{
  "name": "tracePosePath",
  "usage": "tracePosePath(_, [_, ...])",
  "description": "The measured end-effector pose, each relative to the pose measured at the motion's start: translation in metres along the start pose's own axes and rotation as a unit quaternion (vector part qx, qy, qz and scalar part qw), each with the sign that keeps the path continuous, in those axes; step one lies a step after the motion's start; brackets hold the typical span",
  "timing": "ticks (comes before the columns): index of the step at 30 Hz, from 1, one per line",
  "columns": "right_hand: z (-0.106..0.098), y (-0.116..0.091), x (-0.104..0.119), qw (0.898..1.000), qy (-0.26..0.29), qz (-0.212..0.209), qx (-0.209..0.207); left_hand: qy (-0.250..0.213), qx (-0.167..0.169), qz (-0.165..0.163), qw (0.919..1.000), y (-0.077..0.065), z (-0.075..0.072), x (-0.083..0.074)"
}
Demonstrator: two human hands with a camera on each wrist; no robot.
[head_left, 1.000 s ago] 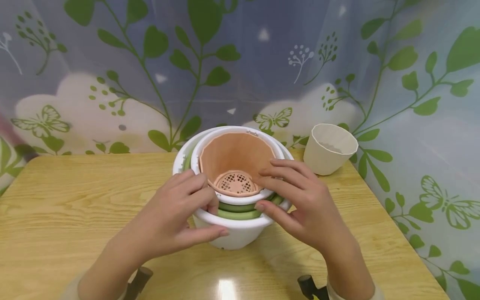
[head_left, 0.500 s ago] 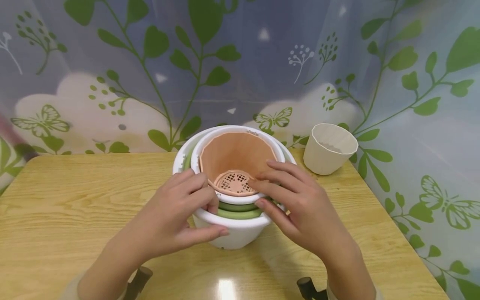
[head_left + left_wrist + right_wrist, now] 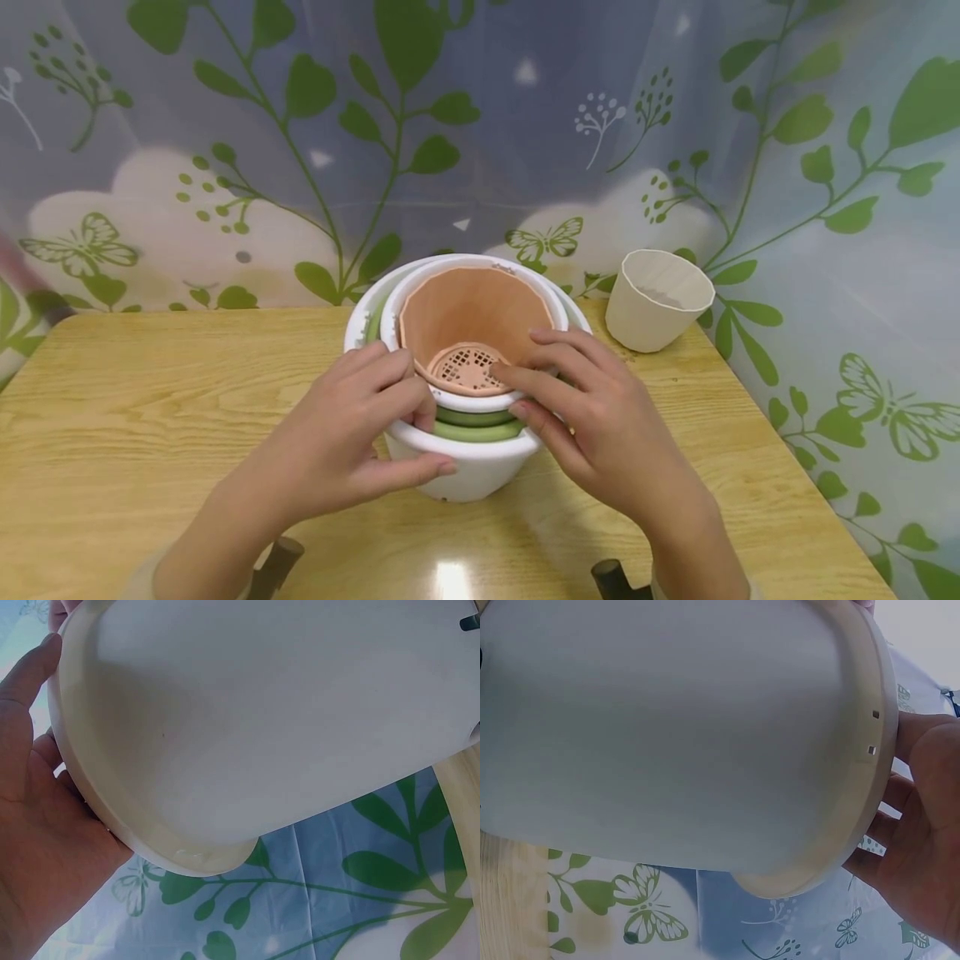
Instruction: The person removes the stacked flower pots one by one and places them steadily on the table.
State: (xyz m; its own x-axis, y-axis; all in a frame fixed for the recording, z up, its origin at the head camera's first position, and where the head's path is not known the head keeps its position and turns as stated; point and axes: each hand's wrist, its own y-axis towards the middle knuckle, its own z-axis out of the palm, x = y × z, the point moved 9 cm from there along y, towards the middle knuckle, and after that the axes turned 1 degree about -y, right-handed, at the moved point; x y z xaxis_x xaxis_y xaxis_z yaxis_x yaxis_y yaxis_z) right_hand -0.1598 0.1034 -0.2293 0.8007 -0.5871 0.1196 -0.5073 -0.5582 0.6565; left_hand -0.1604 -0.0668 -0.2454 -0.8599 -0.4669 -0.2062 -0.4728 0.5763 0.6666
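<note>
A large white flowerpot [image 3: 465, 475] stands on the table with smaller pots nested in it. Inside show two green pot rims [image 3: 472, 432], then a white inner pot rim [image 3: 472, 403], then an orange flowerpot [image 3: 472, 300] with a grid base. My left hand [image 3: 375, 408] grips the large pot's front left rim, fingers curled inside and thumb outside. The right hand [image 3: 600, 408] bends its fingers over the front right rims into the orange pot, thumb against the white inner rim. Both wrist views show the large pot's smooth side [image 3: 285, 712], with the hands at its rim.
A cream faceted flowerpot [image 3: 652, 308] stands at the back right of the wooden table [image 3: 165, 400]. A curtain [image 3: 480, 125] printed with leaves and butterflies hangs behind and to the right. Dark camera mounts sit at both wrists.
My right fingers have moved a little left and further into the orange pot, bending more. The left hand and the nested pots have stayed in place.
</note>
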Motion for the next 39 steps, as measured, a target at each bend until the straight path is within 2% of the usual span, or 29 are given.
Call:
tracePosePath(7, [0.001,0.000,0.003,1.000,0.000,-0.012,-0.010,-0.002,-0.001,-0.001,1.0000,-0.001,0.000,0.000])
tracePosePath(13, [-0.002,0.003,0.005,0.998,0.001,-0.028,-0.047,-0.002,0.002,-0.006,1.0000,-0.003,0.000,0.001])
tracePosePath(21, [-0.004,0.003,0.006,0.996,-0.015,-0.023,-0.082,-0.005,0.014,-0.018,0.9997,-0.003,0.001,0.004])
tracePosePath(31, [-0.006,0.005,0.010,0.992,-0.033,-0.017,-0.124,-0.005,0.003,-0.006,1.0000,-0.002,-0.004,0.002])
tracePosePath(35, [-0.006,0.006,0.013,0.992,-0.044,-0.001,-0.120,0.005,-0.004,-0.002,1.0000,-0.001,-0.007,-0.001])
tracePosePath(39, [-0.001,0.007,0.019,0.994,-0.058,0.019,-0.089,0.005,-0.005,-0.003,1.0000,-0.001,-0.008,0.000])
